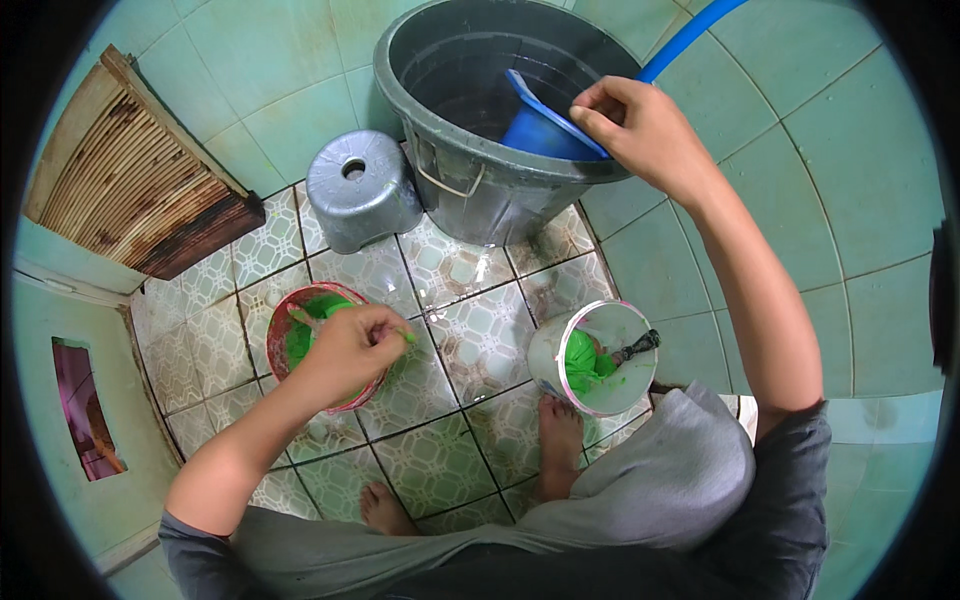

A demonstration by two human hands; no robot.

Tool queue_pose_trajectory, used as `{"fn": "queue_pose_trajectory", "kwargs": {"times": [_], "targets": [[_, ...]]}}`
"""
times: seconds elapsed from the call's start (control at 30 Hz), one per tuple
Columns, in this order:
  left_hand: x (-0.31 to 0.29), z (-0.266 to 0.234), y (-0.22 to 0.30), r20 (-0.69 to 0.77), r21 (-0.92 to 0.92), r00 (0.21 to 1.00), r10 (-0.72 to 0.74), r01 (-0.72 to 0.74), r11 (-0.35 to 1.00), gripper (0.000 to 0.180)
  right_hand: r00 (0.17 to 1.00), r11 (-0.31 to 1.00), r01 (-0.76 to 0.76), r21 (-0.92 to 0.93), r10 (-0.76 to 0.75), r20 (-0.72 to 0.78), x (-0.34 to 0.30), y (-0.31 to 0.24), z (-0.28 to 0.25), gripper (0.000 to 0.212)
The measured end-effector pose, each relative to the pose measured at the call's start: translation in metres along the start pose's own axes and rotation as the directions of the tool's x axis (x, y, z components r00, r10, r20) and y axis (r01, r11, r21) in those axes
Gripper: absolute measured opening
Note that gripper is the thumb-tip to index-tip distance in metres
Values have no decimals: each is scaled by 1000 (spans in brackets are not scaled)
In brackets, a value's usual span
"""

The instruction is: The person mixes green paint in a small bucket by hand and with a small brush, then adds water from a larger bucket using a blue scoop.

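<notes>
My left hand (358, 345) is closed in a pinch above the right side of a red-rimmed bucket (276, 335). A little green shows at its fingertips; whether it is a small piece or a smear, I cannot make out. Bright green stuff (298, 342) and part of a stick-like handle (303, 316) show inside the bucket. My right hand (635, 120) has its fingers curled together over the rim of a large dark grey tub (460, 150), right beside a blue plastic dipper (545, 132). The hand overlaps the dipper's edge; any grip on it is hidden.
A white pail (545, 350) near my foot holds green material and a dark-handled tool (640, 345). An upturned grey stool (365, 195) stands beside the tub. A blue hose (690, 42) comes in behind my right hand. A stained wooden washboard (140, 165) leans against the tiled wall.
</notes>
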State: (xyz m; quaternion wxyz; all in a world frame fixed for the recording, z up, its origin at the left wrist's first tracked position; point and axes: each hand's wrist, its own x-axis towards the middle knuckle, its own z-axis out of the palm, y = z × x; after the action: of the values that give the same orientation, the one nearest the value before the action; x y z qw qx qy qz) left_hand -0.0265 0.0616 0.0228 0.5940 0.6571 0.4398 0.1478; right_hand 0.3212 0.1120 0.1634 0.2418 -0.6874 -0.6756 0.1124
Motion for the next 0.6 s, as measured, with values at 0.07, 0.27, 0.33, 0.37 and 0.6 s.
{"fn": "queue_pose_trajectory", "kwargs": {"times": [0.07, 0.27, 0.33, 0.37, 0.6], "targets": [[7, 7, 12, 35, 37, 999, -33, 32, 999, 16, 999, 990, 9, -138, -3, 41, 11, 4, 10, 33], [24, 36, 13, 49, -156, 998, -40, 47, 987, 20, 963, 918, 27, -396, 83, 258, 42, 16, 34, 44], [30, 44, 17, 64, -220, 996, -65, 77, 973, 23, 955, 869, 34, -494, 117, 272, 45, 20, 37, 48], [34, 46, 19, 69, -211, 994, -80, 93, 973, 25, 957, 870, 40, -492, 108, 269, 48, 22, 38, 48], [64, 66, 33, 55, -384, 997, -56, 73, 921, 23, 972, 937, 141, -321, -70, 223, 54, 47, 42, 32]]}}
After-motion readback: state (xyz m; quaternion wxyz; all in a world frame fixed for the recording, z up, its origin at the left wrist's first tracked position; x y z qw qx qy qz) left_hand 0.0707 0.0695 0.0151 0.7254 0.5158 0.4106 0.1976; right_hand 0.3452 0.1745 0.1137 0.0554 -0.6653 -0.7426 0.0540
